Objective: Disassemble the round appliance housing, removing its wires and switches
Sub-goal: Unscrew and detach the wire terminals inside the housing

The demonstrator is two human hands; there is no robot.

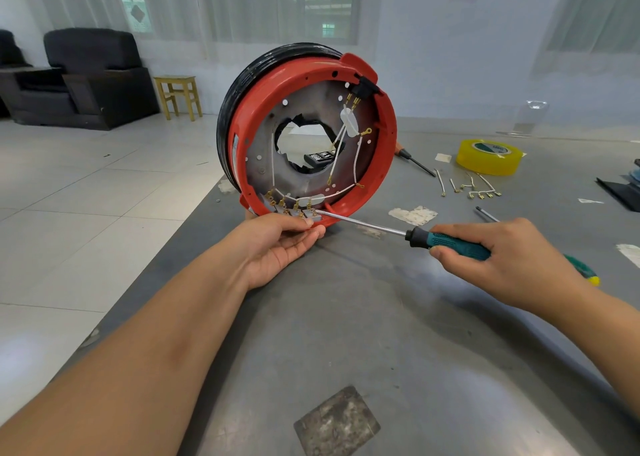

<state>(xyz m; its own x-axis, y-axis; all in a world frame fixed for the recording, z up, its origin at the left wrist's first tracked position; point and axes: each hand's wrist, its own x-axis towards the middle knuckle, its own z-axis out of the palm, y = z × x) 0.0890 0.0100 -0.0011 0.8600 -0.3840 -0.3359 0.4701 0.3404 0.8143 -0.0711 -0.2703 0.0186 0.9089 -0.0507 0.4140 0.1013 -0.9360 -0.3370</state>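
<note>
I keep the round housing (311,137) standing on edge at the far part of the surface (346,317), its open face turned toward me and its axis level, so the switches (289,209) along the bottom rim stay reachable. My left hand (277,244) cups that lower rim from beneath, fingers curled round it to steady it. My right hand (502,258) grips the screwdriver (446,241), its shaft slanting up-left, tip at the rightmost switch. White wires (341,144) loop inside.

A yellow tape roll (489,156) lies on the grey table (398,334); a wooden stool (178,95) stands beside a black armchair (88,78).
</note>
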